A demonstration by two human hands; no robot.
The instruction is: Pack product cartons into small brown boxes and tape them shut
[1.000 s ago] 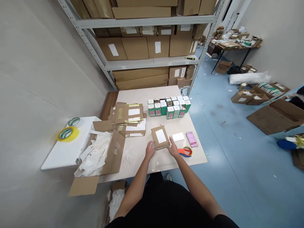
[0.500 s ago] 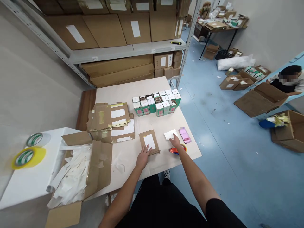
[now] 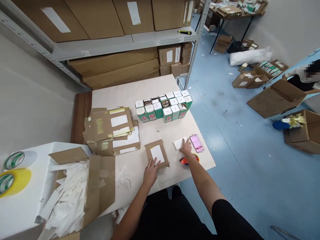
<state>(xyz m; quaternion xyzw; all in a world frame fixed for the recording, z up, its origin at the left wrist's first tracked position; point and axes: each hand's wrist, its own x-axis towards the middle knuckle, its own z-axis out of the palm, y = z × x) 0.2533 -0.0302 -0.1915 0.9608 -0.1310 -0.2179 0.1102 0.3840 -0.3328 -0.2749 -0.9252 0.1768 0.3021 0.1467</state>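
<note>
My left hand (image 3: 150,174) lies with fingers spread on the near edge of a small flat cardboard parcel (image 3: 163,148). A white label (image 3: 156,154) covers part of the parcel's top. Farther right, my right hand (image 3: 185,148) rests its parted fingertips on a white rectangular pad or stack of labels (image 3: 177,144), covering its right end. Just right of that hand is a phone with a pink screen (image 3: 197,143). An orange tape dispenser (image 3: 184,161) sits partly hidden under my right wrist.
Green-and-white small boxes (image 3: 163,108) stand in rows at the back. Flattened cardboard (image 3: 105,125) is piled on the left, beside an open carton of white paper scraps (image 3: 68,193). Tape rolls (image 3: 17,181) lie far left. A shelf (image 3: 120,43) borders the back; a person (image 3: 302,78) is far right.
My right hand has gone from a pointing finger on the white pad to several fingers spread over its right end. The left hand stays on the parcel. The view has tilted down.
</note>
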